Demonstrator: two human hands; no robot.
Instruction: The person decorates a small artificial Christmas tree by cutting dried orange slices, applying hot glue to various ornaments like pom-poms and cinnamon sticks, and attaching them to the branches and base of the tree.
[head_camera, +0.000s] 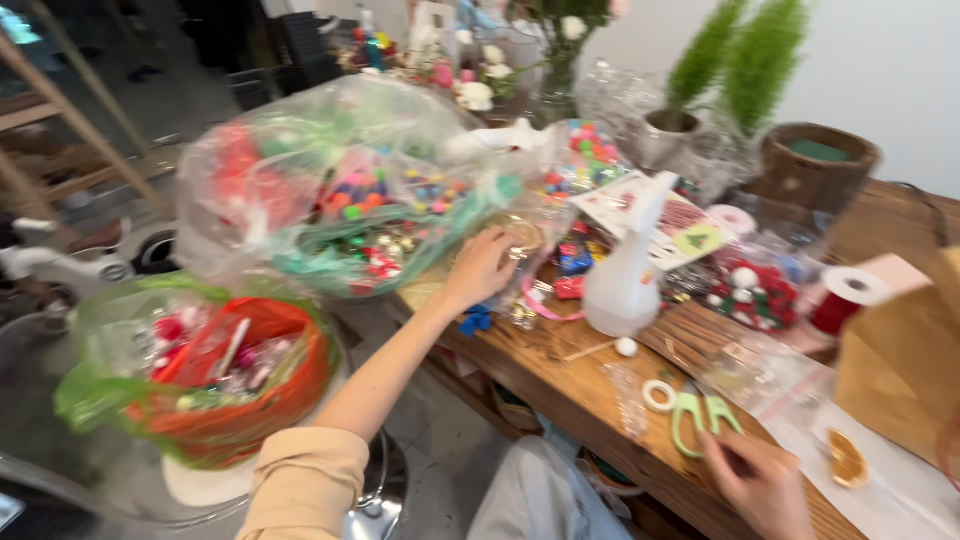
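Nearest to us, at the near edge of the wooden tabletop (560, 385), our right hand (762, 485) rests beside the green-handled scissors (697, 415), fingers loosely curled and just touching one handle loop; we cannot tell whether it has closed on it. The scissors' long axis runs away from that hand toward the far side, handles nearest our fingers, with a small white tape ring (658, 396) just to their left. Our left hand (482, 265), on a beige-sleeved arm, reaches further out, fingers spread and open, pressing against the underside of a large clear plastic bag (350, 185) crammed with coloured pom-poms and beads, which overhangs the left edge of the tabletop. So the left hand is the nearer one to the bag, and the right the nearer to the scissors. Beyond the left edge, lower down, a green and orange bag (210, 375) of similar bits sits on a round stool. Between our hands stands a white squeeze bottle (625, 275) with a pointed nozzle, upright. Behind it lies a flat white card (660, 215) with red and green pictures, tilted. Toward the right edge we see a red ribbon spool (845, 298), a brown paper bag (905, 365), and a dried orange slice (848, 458) on white paper. Green fern-like plants (745, 60) stand at the far edge.
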